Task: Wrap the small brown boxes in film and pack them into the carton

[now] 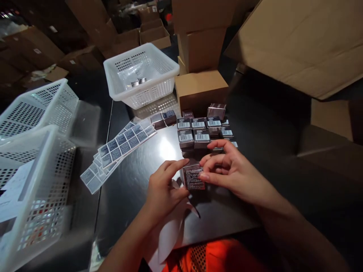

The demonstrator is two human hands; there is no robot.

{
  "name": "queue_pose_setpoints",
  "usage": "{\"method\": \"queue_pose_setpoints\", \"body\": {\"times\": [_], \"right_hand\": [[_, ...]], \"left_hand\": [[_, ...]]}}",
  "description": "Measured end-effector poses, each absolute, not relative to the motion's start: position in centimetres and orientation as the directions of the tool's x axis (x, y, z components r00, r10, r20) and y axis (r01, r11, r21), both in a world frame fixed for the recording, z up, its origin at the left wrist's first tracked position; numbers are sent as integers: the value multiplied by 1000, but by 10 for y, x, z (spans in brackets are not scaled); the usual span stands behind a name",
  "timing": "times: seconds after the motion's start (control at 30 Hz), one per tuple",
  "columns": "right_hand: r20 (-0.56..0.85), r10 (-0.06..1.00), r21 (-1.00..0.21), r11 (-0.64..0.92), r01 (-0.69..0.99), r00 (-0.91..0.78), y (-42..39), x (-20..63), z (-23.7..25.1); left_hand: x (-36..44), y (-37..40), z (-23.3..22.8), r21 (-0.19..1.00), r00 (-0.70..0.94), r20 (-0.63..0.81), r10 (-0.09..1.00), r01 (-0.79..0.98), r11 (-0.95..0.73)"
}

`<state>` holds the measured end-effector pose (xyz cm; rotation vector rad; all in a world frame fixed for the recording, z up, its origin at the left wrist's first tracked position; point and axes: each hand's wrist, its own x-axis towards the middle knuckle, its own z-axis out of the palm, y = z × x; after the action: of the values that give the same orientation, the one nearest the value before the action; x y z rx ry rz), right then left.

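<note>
My left hand (163, 190) and my right hand (231, 170) both grip one small metallic box (193, 177) just above the dark table (136, 181). The box's near face carries a printed label. My left fingers pinch its left edge and top, my right fingertips press on its right side. A white strip of backing paper (172, 230) hangs below my left hand. Beyond my hands, several similar small boxes (202, 130) with barcode labels stand in rows. Sheets of stickers (121, 147) lie to the left.
A white mesh basket (141, 73) holding a clear bag stands at the back. Two more white baskets (34, 158) sit at the left. Cardboard boxes (201, 88) crowd the back and a large carton flap (300, 45) overhangs the right.
</note>
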<state>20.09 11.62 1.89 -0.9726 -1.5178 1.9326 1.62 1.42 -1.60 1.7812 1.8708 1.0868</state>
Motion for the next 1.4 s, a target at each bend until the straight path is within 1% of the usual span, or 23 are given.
{"method": "queue_pose_setpoints", "body": {"times": [0.4, 0.73, 1.17, 1.4], "right_hand": [[-235, 761, -966, -250, 61, -604, 117, 199, 16], [-235, 746, -961, -274, 34, -623, 118, 201, 14], [-223, 759, -971, -228, 71, -612, 117, 200, 12], [-187, 784, -981, -182, 69, -592, 115, 196, 13]], "left_hand": [[18, 13, -12, 744, -144, 223, 964, 664, -73], [18, 12, -14, 734, -139, 229, 964, 675, -77], [17, 13, -10, 738, -123, 250, 960, 666, -107], [19, 13, -13, 723, -128, 251, 960, 684, -98]]}}
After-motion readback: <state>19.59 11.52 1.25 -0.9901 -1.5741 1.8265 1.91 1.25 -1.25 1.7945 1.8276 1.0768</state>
